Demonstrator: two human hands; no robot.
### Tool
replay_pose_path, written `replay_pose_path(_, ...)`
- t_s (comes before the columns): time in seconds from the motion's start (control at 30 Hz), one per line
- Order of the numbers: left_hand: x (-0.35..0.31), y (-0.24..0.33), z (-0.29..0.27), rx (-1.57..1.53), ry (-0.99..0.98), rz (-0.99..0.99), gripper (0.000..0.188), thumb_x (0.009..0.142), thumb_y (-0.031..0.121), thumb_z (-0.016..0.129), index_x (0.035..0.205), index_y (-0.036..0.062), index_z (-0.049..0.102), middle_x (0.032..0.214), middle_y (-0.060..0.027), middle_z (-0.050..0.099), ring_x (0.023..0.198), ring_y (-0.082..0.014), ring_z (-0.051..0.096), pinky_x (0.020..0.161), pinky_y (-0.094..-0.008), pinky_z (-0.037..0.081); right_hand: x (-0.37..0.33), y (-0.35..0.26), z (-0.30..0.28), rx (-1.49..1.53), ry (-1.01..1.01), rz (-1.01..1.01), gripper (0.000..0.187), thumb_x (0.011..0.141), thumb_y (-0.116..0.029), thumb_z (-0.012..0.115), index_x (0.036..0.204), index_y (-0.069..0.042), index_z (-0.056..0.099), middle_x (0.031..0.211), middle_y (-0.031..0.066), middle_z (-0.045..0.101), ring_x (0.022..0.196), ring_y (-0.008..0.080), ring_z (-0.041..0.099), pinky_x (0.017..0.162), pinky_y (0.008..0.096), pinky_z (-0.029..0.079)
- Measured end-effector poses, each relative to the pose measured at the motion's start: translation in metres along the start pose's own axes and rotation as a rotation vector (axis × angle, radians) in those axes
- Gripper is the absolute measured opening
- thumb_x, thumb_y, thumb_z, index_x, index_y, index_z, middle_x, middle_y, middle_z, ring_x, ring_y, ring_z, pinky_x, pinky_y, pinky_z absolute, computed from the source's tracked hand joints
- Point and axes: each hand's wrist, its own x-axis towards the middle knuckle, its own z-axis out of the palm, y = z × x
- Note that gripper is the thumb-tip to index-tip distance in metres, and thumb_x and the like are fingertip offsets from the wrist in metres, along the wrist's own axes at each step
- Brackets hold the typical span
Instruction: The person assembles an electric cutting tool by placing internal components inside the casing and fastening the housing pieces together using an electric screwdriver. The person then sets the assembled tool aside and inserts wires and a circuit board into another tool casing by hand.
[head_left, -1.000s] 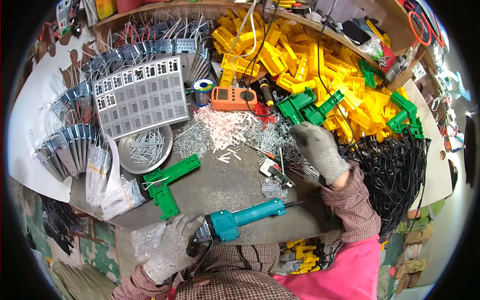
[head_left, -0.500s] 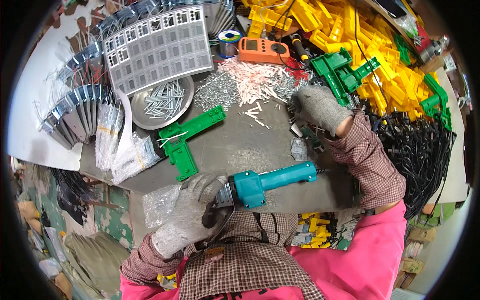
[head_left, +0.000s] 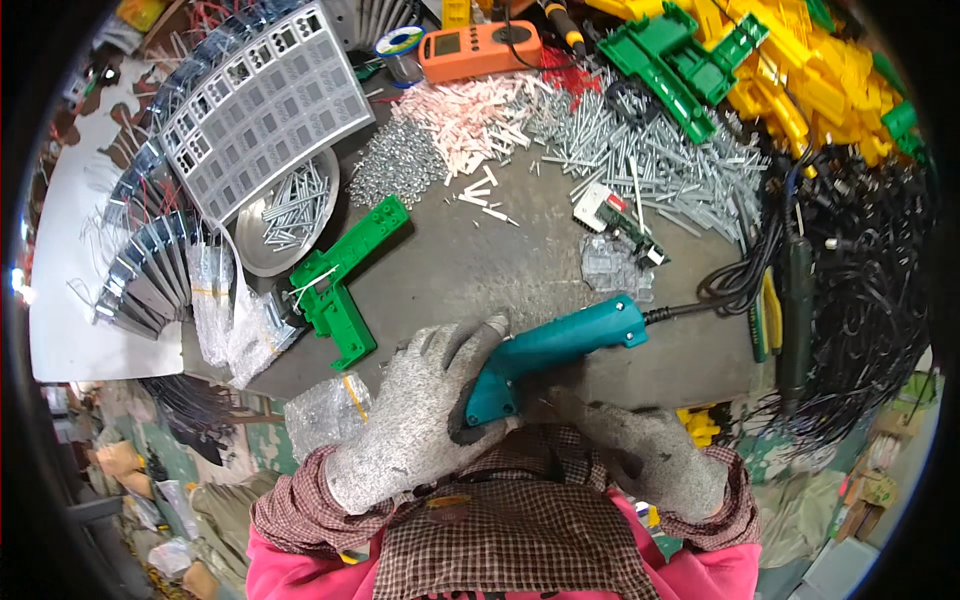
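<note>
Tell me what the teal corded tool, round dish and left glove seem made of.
Teal corded tool: likely hard plastic, smooth and moulded-looking with slight sheen. Round dish: probably bare metal, grey and softly shiny. Left glove: apparently knitted fabric, matte and speckled grey; its fibre is unclear.

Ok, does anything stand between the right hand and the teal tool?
Nothing visible does: the right hand appears just below the teal tool in the picture; whether they touch is unclear. The left hand covers only the tool's left end.
</note>
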Motion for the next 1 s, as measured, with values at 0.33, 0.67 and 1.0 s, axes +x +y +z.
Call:
replay_pose_path(0.33, 0.001, 0.002, 0.002, 0.049, 0.001, -0.014, 0.093, 0.073, 0.026, 0.085, 0.148, 0.0017, 0.037, 0.136, -0.0223, 0.052, 0.123, -0.0421, 0.050, 0.104, -0.0509, 0.041, 0.005, 0.015, 0.025, 0.287, -0.024, 0.080, 0.058, 0.088, -0.007, 0.063, 0.143, -0.014, 0.049, 0.119, 0.0140, 0.066, 0.094, 0.0352, 0.069, 0.078, 0.0444, 0.057)
replay_pose_path(0.67, 0.001, 0.000, 0.003, 0.055, 0.007, 0.037, 0.094, 0.069, 0.022, 0.084, 0.148, 0.0024, 0.037, 0.137, -0.0224, 0.051, 0.121, -0.0423, 0.050, 0.102, -0.0501, 0.043, 0.021, 0.015, 0.001, 0.118, -0.088, -0.056, 0.051, 0.088, -0.005, 0.061, 0.138, -0.008, 0.053, 0.125, 0.0160, 0.063, 0.097, 0.0360, 0.067, 0.079, 0.0415, 0.056)
replay_pose_path(1.0, -0.001, -0.001, 0.006, 0.074, 0.024, 0.010, 0.094, 0.072, 0.029, 0.082, 0.150, 0.0041, 0.036, 0.132, -0.0252, 0.047, 0.116, -0.0436, 0.048, 0.098, -0.0535, 0.042, 0.005, -0.021, 0.068, 0.647, 0.117, 0.271, 0.059, 0.089, 0.001, 0.056, 0.146, -0.002, 0.043, 0.129, 0.0206, 0.061, 0.105, 0.0322, 0.065, 0.086, 0.0364, 0.055)
